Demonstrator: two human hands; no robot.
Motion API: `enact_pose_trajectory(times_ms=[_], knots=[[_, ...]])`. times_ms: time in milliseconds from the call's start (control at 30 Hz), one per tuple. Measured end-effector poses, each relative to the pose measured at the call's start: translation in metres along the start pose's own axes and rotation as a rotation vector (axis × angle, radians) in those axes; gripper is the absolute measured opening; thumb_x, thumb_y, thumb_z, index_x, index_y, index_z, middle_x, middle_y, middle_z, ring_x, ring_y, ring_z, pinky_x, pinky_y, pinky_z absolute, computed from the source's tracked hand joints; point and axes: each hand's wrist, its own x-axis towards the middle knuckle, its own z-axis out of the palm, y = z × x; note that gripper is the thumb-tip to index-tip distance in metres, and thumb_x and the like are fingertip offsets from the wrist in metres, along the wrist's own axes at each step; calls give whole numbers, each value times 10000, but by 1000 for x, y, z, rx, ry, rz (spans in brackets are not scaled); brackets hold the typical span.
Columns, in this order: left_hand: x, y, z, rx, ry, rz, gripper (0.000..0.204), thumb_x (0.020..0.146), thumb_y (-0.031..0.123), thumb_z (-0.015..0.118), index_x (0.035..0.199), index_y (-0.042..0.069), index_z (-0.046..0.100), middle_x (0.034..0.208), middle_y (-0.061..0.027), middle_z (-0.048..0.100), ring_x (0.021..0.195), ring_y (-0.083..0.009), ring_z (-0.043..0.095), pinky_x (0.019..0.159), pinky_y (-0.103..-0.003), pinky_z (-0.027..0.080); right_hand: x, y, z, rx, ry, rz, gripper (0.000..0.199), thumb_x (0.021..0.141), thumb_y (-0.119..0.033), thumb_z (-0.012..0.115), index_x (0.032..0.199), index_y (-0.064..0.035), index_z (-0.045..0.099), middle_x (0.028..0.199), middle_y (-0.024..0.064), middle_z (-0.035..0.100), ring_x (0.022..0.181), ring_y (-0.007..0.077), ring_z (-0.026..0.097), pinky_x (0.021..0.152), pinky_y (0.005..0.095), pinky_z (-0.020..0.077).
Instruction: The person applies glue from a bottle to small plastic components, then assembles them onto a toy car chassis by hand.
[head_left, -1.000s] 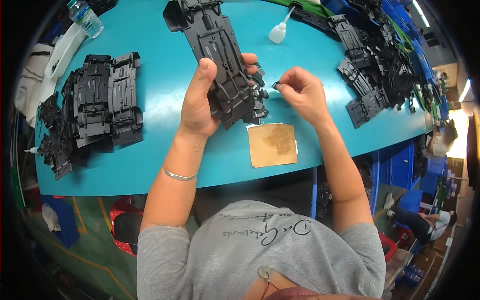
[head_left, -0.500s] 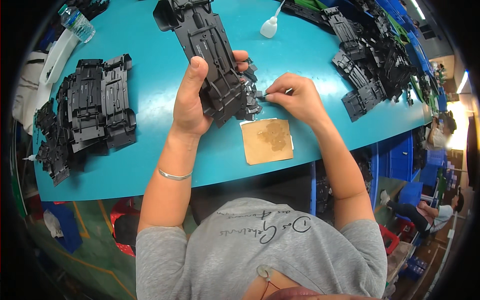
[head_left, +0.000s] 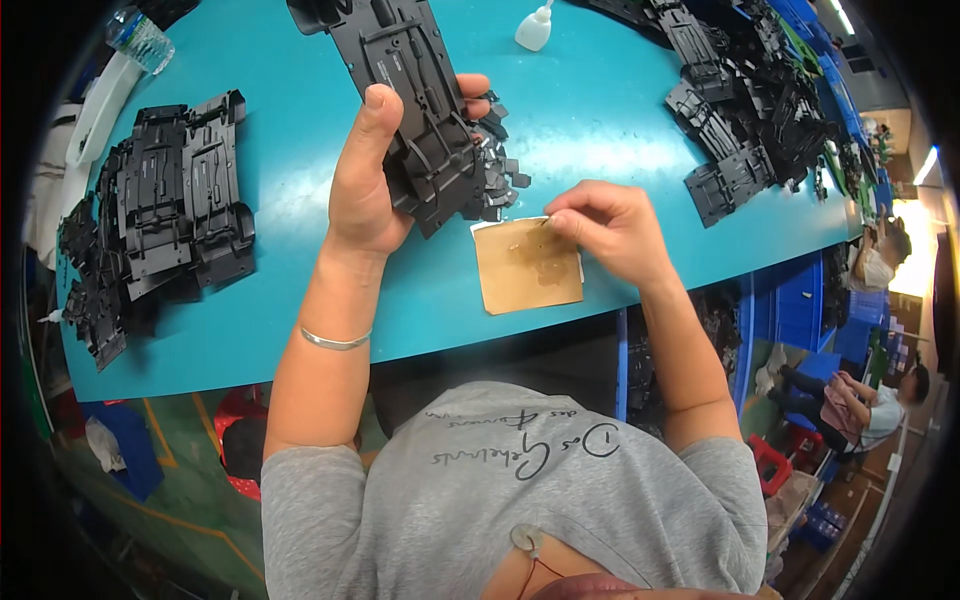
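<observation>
My left hand (head_left: 372,175) grips a long black moulded plastic panel (head_left: 405,90), held tilted above the teal table (head_left: 250,330). A small heap of little dark grey pieces (head_left: 497,175) lies just right of that panel. My right hand (head_left: 610,225) has its fingertips pinched on something very small and thin, too small to name, touching the top edge of a brown cardboard square (head_left: 528,265) that lies on the table near its front edge.
A pile of black plastic panels (head_left: 160,220) lies at the left. More black parts (head_left: 750,110) are heaped at the far right. A small white squeeze bottle (head_left: 533,28) stands at the back. A clear water bottle (head_left: 140,38) is at the far left. Another person (head_left: 870,400) sits lower right.
My right hand has dropped from the panel's edge down to the cardboard square. My left hand has lifted the panel closer and more upright.
</observation>
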Motion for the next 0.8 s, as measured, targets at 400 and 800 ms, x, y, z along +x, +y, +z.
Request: enact_pose_trajectory(times_ms=[400, 800], knots=[[-1, -1, 2, -11, 11, -5, 665, 960, 549, 434, 1215, -55, 541, 1100, -150, 619, 985, -174, 624, 855, -315, 552, -13, -2, 26, -557, 87, -425, 77, 745, 2, 679, 801, -50, 670, 773, 81, 626, 705, 250, 607, 626, 329, 488], [-1, -2, 1, 7, 15, 8, 658, 953, 549, 453, 1215, -48, 540, 1113, -149, 617, 990, -170, 623, 841, -314, 560, -15, -10, 28, -764, 73, -480, 98, 698, -56, 680, 769, -66, 614, 746, 45, 553, 674, 232, 546, 595, 346, 466]])
